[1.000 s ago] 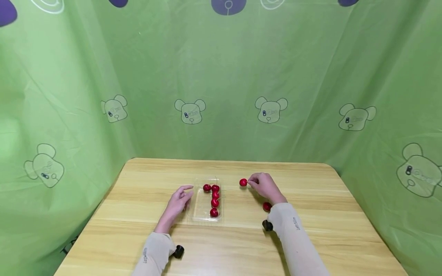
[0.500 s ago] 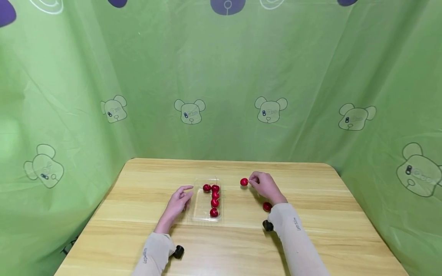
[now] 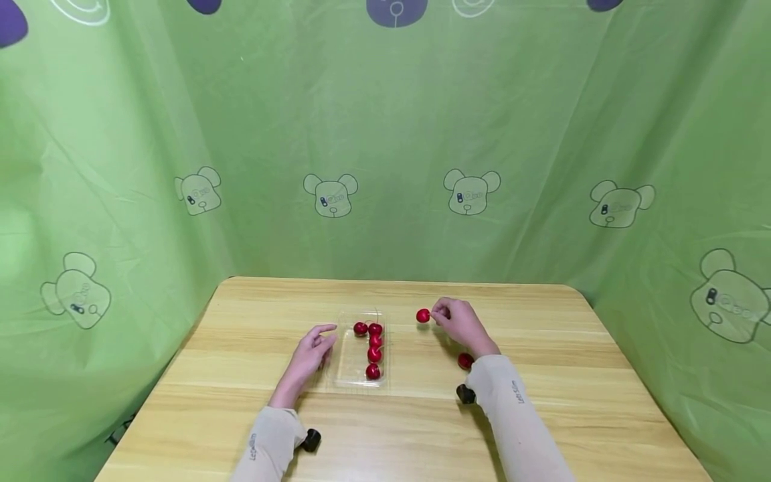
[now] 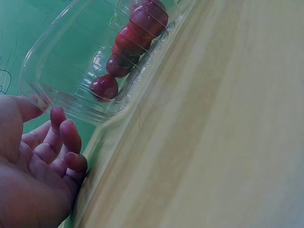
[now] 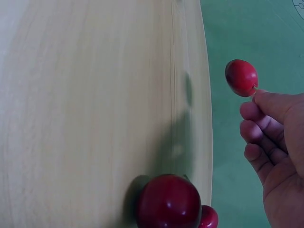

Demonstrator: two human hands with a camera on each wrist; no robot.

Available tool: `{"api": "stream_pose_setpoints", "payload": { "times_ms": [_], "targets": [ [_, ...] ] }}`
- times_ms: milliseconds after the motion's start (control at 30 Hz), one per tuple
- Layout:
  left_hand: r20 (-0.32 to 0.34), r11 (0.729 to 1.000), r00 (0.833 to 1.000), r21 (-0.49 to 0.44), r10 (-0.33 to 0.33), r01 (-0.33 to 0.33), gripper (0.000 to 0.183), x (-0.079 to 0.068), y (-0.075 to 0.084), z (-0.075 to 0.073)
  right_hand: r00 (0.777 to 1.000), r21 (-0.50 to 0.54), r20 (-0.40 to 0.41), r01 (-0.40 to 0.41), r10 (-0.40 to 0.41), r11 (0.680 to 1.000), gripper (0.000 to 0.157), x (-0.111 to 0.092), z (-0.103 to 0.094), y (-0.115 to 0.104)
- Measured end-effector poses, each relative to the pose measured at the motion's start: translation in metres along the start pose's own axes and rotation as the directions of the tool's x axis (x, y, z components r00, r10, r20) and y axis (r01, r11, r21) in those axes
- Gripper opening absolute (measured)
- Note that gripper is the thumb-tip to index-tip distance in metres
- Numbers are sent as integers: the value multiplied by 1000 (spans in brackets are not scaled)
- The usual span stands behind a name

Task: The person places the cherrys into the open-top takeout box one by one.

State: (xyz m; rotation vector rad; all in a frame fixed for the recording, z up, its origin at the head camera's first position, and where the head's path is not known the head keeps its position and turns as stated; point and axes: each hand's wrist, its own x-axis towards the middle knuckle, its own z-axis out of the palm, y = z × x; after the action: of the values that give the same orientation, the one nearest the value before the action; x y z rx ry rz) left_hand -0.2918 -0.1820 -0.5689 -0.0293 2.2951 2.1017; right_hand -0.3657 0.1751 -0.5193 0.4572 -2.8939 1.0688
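My right hand [image 3: 462, 325] pinches the stem of a red cherry [image 5: 241, 77] between thumb and fingertips, holding it above the table to the right of a clear plastic box [image 3: 351, 383]. Several cherries sit in that box, most in a line along its right side, with one cherry [image 3: 360, 329] at the far end left of the line. At the box's left wall is my left hand [image 3: 310, 353], its fingers loosely bent. In the left wrist view the fingertips are close to the wall; whether they touch it I cannot tell.
Under my right wrist a loose cherry [image 5: 168, 202] lies on the wooden table [image 3: 385, 435], and a second cherry [image 5: 209, 217] shows beside it in the right wrist view. A green curtain [image 3: 385, 234] hangs behind the table and along both sides.
The pinched cherry has shifted slightly, first to the right, then back left and a little upward with my right hand. My left hand and the box have stayed put.
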Motion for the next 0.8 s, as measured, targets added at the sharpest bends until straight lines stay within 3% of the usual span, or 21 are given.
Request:
{"api": "stream_pose_setpoints", "payload": {
  "times_ms": [400, 800],
  "targets": [
    [-2, 1000, 1000, 8, -6, 6, 42, 1, -3, -2, 1000, -1, -16, 14, -14, 1000, 13, -1, -4, -13],
    [0, 1000, 1000, 11, 1, -1, 42, 0, -1, -2, 993, 0, -29, 114, -114, 993, 14, 1, -9, -40]
  ]
}}
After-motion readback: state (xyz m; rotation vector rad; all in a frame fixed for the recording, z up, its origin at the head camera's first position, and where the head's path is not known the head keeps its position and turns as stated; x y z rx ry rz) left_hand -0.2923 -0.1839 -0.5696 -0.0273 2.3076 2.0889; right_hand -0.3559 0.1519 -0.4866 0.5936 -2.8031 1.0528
